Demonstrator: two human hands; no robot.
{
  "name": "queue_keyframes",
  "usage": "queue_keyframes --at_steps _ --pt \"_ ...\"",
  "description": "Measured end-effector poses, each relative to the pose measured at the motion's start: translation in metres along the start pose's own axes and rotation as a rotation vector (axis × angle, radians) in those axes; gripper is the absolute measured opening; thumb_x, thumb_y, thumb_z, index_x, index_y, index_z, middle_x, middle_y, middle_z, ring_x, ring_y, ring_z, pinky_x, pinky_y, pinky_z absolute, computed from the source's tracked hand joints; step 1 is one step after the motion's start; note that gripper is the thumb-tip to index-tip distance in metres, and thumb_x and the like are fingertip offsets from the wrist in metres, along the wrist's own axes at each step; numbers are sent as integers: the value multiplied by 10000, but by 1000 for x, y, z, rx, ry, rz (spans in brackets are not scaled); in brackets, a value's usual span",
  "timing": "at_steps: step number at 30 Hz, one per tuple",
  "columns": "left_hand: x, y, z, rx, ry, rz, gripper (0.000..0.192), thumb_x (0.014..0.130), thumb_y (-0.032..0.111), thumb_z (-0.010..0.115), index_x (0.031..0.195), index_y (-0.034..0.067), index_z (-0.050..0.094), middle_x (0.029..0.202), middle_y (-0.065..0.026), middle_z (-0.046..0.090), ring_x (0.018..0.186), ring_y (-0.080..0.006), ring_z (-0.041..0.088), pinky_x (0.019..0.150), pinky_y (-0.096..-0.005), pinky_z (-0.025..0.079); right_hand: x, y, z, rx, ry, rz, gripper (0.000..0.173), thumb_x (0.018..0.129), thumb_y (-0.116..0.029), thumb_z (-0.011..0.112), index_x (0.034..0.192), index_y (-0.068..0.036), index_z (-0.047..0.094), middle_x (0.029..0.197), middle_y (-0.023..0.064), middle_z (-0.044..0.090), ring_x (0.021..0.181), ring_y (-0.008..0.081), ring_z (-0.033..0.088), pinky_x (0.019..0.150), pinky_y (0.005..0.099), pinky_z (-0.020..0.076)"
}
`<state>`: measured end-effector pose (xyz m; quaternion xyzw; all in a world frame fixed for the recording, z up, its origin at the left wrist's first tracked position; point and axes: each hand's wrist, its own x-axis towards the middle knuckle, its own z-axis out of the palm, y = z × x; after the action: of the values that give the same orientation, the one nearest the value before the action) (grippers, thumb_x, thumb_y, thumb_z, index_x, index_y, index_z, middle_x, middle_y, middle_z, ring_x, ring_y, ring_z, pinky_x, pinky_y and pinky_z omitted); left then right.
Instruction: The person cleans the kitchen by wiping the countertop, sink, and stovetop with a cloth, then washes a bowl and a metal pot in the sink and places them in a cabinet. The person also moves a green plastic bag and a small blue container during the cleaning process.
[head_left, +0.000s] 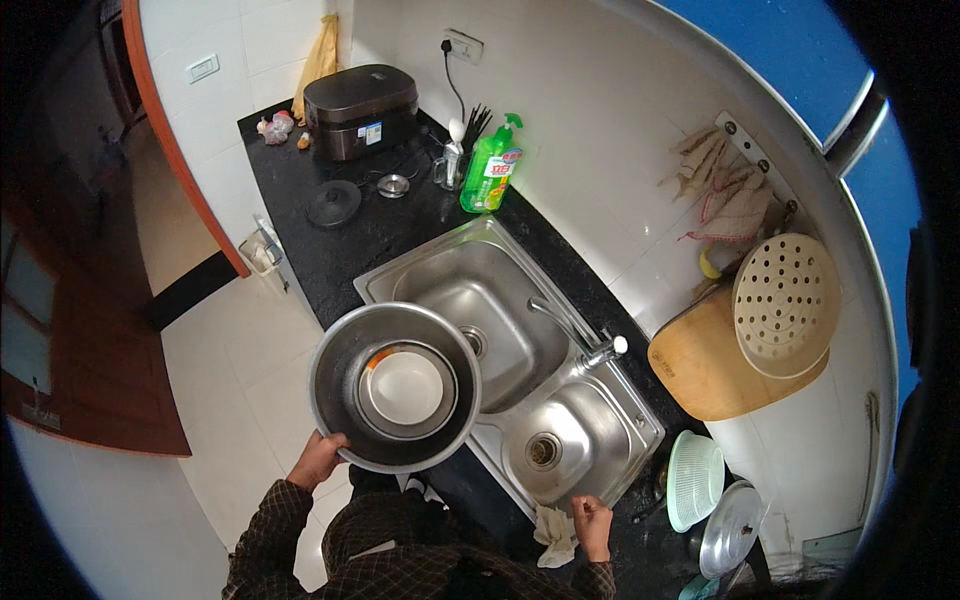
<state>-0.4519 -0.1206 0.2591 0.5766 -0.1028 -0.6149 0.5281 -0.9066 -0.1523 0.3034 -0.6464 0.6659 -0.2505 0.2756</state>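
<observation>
My left hand grips the near rim of a large metal basin, which is held over the left edge of the larger steel sink bowl. Inside the basin sits a smaller metal bowl with a white bowl in it; a patch of orange shows at the back of the white bowl. My right hand has its fingers curled just beside a crumpled pale cloth at the near edge of the smaller sink bowl. Whether its fingers hold any part of the cloth is unclear.
A chrome faucet stands behind the sink. A green soap pump bottle, a black lid and a rice cooker are on the black counter. At right are a mint colander, a metal pot lid and a wooden cutting board.
</observation>
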Motion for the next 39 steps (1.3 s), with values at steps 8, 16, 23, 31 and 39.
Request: queue_keyframes --at_steps 8,16,23,31,39 --pt "23 64 26 209 3 -62 341 722 30 490 1046 -72 456 878 -124 540 739 -224 564 647 -366 525 47 -34 26 85 22 61 245 827 -148 592 647 15 560 555 41 549 545 66 492 498 258 401" --pt "129 144 77 294 -395 77 381 780 115 507 1042 -146 416 953 -170 528 798 -248 581 665 -359 562 56 -71 58 129 66 60 193 782 -139 630 686 17 569 567 114 549 507 99 506 497 267 413" --pt "240 108 105 480 -498 18 285 733 120 654 885 -46 479 804 -133 502 702 -234 559 651 -381 531 43 -80 50 129 43 188 92 829 -49 571 876 29 584 777 83 630 724 124 624 617 247 474" --pt "306 19 146 735 -439 -79 309 666 123 712 873 1 518 761 -157 518 709 -271 533 648 -392 462 57 -97 42 6 46 170 124 827 -33 556 928 31 588 778 84 632 725 137 623 626 251 468" --pt "306 6 156 870 -389 -59 312 701 123 629 947 -30 513 822 -190 541 815 -311 519 702 -414 450 109 -102 15 -128 86 128 168 799 -60 575 949 13 589 800 115 631 741 186 620 634 280 474"
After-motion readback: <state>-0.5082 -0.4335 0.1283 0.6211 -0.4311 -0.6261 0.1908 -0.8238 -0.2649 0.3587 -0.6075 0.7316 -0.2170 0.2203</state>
